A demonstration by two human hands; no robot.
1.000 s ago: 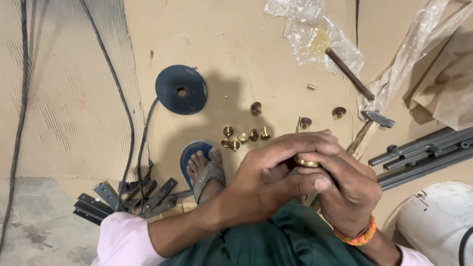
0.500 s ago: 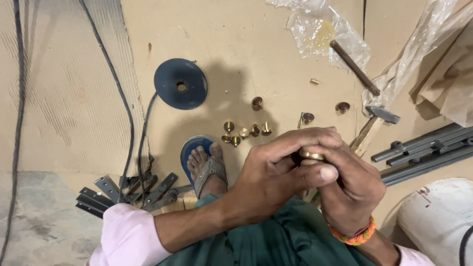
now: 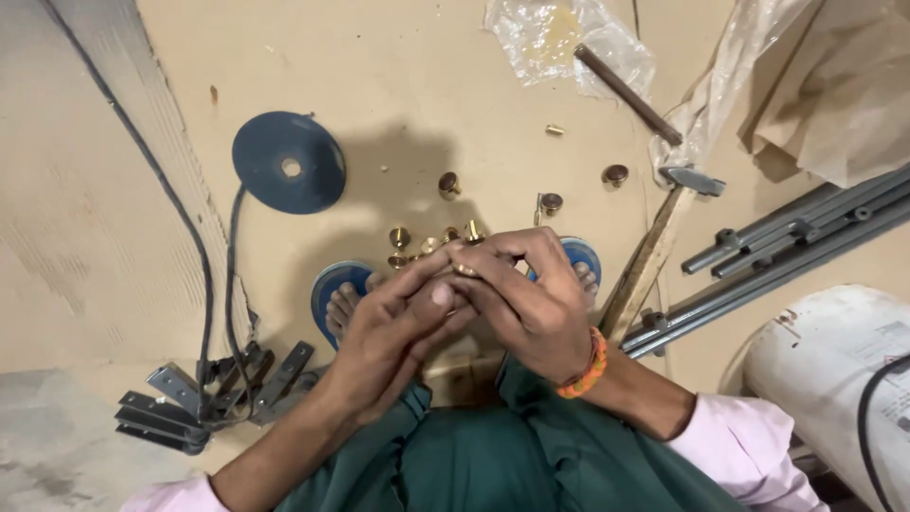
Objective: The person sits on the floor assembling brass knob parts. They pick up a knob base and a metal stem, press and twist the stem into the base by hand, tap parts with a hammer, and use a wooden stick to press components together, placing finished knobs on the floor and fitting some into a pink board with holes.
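Observation:
My left hand (image 3: 398,327) and my right hand (image 3: 531,299) meet over my lap, fingertips pinched together around a small brass fitting (image 3: 464,269). Both hands touch it, and most of it is hidden by the fingers. Just beyond the fingertips several loose brass fittings (image 3: 417,243) lie on the tan floor. An orange bead bracelet (image 3: 590,365) circles my right wrist. My feet in blue sandals (image 3: 334,289) show under the hands.
A round dark blue disc (image 3: 289,161) lies at the left with black cables (image 3: 204,275) beside it. Grey metal brackets (image 3: 204,398) sit at lower left. A hammer (image 3: 664,237), a metal rod (image 3: 626,81), plastic bags (image 3: 559,38), grey steel rails (image 3: 787,237) and a white cylinder (image 3: 834,370) fill the right.
My fingers have shifted on the brass fitting, the left thumb now lying across it. The camera view has tilted a little, so the floor items sit slightly lower.

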